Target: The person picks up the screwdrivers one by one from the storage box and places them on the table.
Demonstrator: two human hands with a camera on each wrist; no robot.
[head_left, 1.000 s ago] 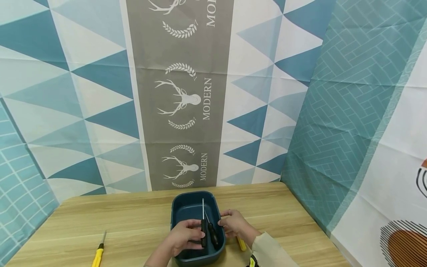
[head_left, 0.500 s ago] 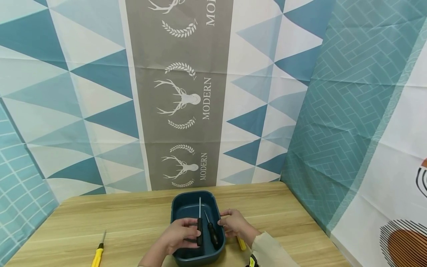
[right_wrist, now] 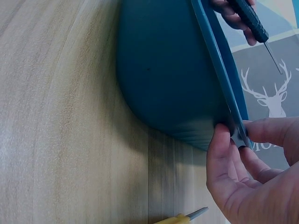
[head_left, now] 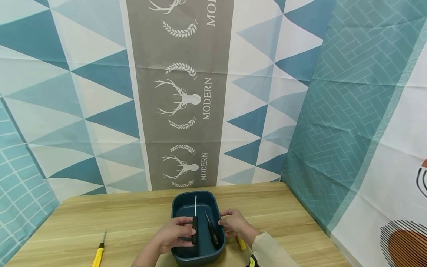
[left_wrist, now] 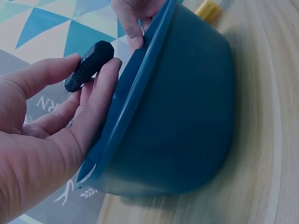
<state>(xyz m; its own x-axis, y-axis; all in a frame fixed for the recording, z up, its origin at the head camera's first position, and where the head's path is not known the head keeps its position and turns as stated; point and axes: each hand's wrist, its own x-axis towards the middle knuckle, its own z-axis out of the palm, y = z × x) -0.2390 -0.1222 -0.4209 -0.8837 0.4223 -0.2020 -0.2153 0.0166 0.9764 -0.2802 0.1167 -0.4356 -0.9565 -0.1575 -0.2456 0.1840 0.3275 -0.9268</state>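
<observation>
My left hand [head_left: 175,233] pinches a screwdriver [head_left: 195,230] by its black handle, over the left part of a dark blue bin [head_left: 176,256]. Its thin metal shaft points away toward the back wall. In the left wrist view the ribbed handle [left_wrist: 93,63] sits between thumb and fingers above the bin's rim. A second screwdriver [head_left: 212,233], black-handled too, lies inside the bin on the right. My right hand [head_left: 235,224] grips the bin's right rim, thumb on one side and fingers on the other, as the right wrist view shows.
A yellow-handled screwdriver [head_left: 98,254] lies on the wooden table [head_left: 133,222] to the left. Another yellow-handled tool [head_left: 241,243] lies right of the bin, partly hidden by my right arm; its metal tip [right_wrist: 198,213] shows in the right wrist view. A patterned cloth [head_left: 186,129] hangs behind the table.
My left hand has moved a little to the left with the screwdriver, widening the gap to the one lying in the bin. The right hand and the bin have stayed put.
</observation>
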